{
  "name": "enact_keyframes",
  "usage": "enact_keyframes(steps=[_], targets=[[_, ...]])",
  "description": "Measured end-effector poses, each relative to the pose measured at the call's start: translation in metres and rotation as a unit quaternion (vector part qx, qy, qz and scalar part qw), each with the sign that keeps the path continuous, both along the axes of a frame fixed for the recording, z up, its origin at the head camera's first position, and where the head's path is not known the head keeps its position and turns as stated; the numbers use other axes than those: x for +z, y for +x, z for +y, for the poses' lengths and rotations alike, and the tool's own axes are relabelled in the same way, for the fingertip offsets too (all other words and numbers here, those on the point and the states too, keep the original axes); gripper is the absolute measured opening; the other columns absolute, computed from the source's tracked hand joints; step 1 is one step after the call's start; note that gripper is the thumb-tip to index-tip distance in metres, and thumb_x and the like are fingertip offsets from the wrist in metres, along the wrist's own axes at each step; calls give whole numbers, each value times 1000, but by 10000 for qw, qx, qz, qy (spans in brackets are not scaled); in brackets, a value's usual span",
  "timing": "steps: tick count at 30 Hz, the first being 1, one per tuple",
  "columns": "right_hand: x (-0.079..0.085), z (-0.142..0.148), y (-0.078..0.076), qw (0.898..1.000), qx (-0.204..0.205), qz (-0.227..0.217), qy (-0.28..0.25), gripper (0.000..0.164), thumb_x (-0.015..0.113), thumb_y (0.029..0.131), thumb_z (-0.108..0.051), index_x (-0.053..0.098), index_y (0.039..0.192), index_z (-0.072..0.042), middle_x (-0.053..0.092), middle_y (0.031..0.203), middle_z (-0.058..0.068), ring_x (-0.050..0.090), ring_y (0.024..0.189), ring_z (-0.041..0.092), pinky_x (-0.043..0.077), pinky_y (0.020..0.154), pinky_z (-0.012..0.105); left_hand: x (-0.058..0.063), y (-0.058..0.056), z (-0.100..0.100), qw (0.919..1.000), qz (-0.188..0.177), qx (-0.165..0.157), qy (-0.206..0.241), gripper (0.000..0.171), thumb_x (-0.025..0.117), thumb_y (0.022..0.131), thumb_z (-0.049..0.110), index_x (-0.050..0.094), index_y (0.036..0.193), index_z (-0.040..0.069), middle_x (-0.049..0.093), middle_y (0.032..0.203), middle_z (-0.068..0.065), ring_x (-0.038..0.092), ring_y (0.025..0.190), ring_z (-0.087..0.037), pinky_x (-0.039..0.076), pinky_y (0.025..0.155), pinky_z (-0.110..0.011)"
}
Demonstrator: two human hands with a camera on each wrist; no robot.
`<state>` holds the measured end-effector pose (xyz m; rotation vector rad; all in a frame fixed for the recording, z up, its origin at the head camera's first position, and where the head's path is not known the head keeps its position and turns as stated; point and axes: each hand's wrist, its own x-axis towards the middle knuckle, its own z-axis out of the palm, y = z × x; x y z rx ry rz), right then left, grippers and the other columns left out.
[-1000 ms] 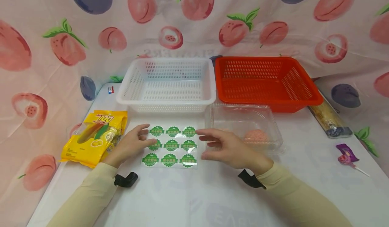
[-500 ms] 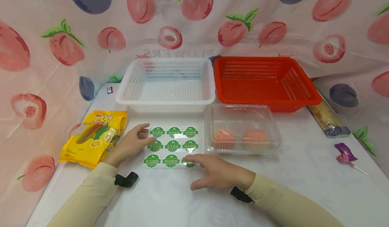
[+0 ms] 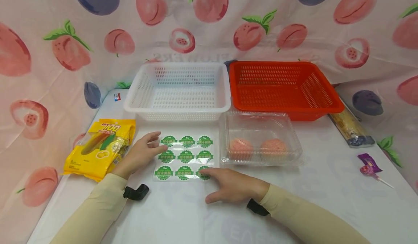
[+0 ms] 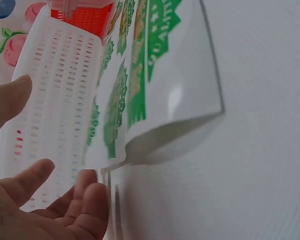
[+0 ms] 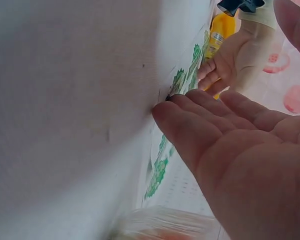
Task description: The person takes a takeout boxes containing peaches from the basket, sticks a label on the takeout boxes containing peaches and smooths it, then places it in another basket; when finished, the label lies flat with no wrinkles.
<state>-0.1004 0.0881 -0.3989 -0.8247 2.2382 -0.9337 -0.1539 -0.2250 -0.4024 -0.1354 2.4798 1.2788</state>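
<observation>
Sticker sheet (image 4: 157,97) cut off by left wrist view's top edge; long package (image 3: 352,128) partly hidden behind red basket (image 3: 282,95).

Head view bright, fairly even; light probably from overhead. Wrist views dimmer, greyer. Left wrist: pale glare on sheet (image 4: 160,95), soft shadow beneath its edge. Right wrist: plastic box (image 5: 165,225) below sheet blurred.

glossy sticker sheet (image 3: 185,157), shiny plastic box (image 3: 259,128)
</observation>
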Motion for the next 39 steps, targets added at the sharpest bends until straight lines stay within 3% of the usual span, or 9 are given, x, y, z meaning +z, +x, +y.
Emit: enact_keyframes(steps=[6, 14, 22, 27, 31, 39], targets=[[-2, 1, -1, 10000, 41, 20, 46, 77, 82, 84, -32, 46, 149, -13, 53, 144, 1, 46, 134, 17, 34, 113, 38, -3, -1, -2, 9988, 344, -223, 253, 74, 71, 93, 40, 38, 154, 14, 35, 155, -23, 41, 133, -41, 39, 107, -55], [-4, 0, -4, 9999, 127, 50, -27, 76, 83, 84, -31, 47, 148, -12, 53, 144, 2, 46, 134, 18, 34, 113, 38, -5, 2, 4, 9931, 433, -864, 663, 64, 73, 93, 33, 49, 147, 12, 36, 156, -17, 26, 143, -38, 16, 116, -63], [0, 0, -2, 9999, 132, 71, -72, 77, 83, 84, -33, 47, 149, -13, 53, 144, 0, 46, 134, 16, 34, 113, 36, -1, 5, 6, 9954, 453, -693, 480, 56, 74, 91, 36, 58, 140, 14, 47, 148, -12, 42, 129, -33, 27, 113, -57], [21, 8, 3, 9992, 98, 233, -304, 76, 81, 85, -35, 47, 149, -13, 53, 144, 1, 49, 131, 20, 38, 110, 40, 16, 8, 2, 9945, 785, -629, 286, 46, 73, 93, 33, 63, 134, 14, 55, 140, -10, 49, 119, -31, 34, 109, -56], [41, 18, 1, 9965, -5, 501, -666, 73, 79, 87, -33, 46, 149, -12, 55, 141, 6, 54, 125, 27, 46, 103, 47, 35, 12, 3, 9944, 837, -554, 336, 43, 72, 94, 34, 64, 132, 15, 54, 139, -9, 50, 117, -30, 41, 104, -53], [67, 40, -11, 9789, -634, 1477, -1263, 68, 81, 86, -22, 51, 145, -8, 58, 137, 6, 58, 117, 28, 51, 96, 43, 65, 27, 10, 9911, 1173, -546, 315, 39, 72, 94, 31, 66, 129, 14, 60, 130, -11, 62, 102, -25, 53, 86, -36]])
